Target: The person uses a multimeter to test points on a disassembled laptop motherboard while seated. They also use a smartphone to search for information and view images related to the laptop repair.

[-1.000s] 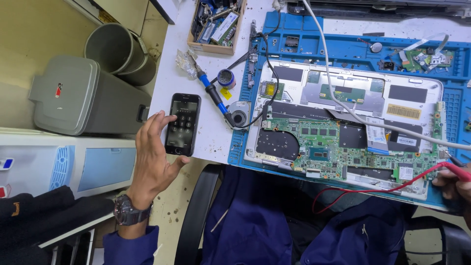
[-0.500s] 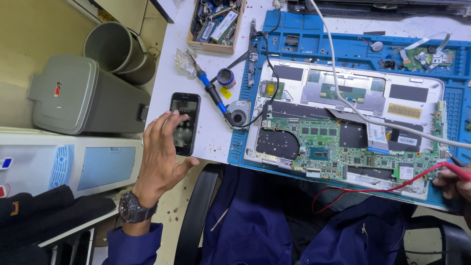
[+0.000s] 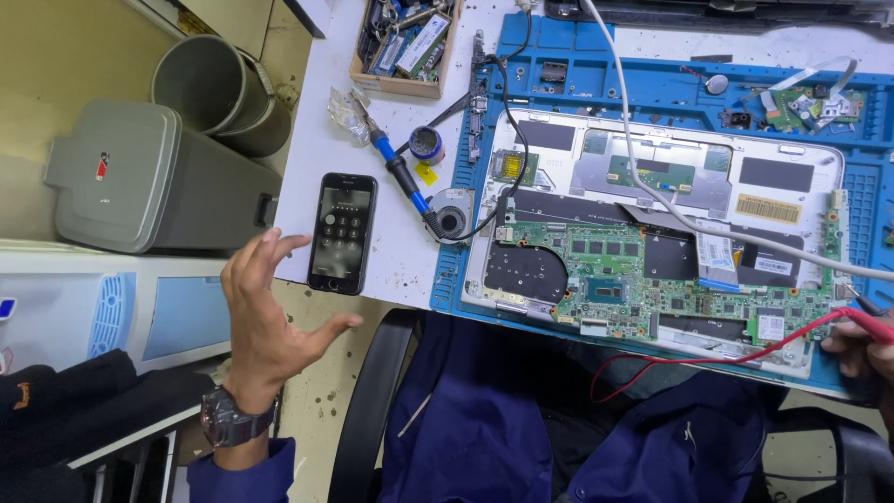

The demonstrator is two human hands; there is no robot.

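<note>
My left hand [image 3: 265, 312] hovers open with fingers spread, just left of and below a black smartphone [image 3: 342, 233] that lies face up with a lit keypad screen at the white table's near-left corner. The hand is not touching the phone. At the far right edge my right hand [image 3: 861, 345] grips a red multimeter probe [image 3: 866, 321], whose red lead [image 3: 708, 359] loops along the front edge of an opened laptop chassis [image 3: 670, 168]. The chassis shows its green motherboard [image 3: 643, 284] and rests on a blue repair mat [image 3: 605, 79].
A blue-handled soldering iron [image 3: 400, 172], a solder wick roll [image 3: 426, 144] and a small round fan [image 3: 453, 219] lie between phone and laptop. A cardboard box of parts [image 3: 400, 42] sits at the back. Grey bins [image 3: 149, 177] stand on the floor at left. A white cable [image 3: 670, 210] crosses the laptop.
My left hand has lifted off the phone and drawn back toward me and to the left, fingers now spread. The phone stays on the table. The right hand holds still.
</note>
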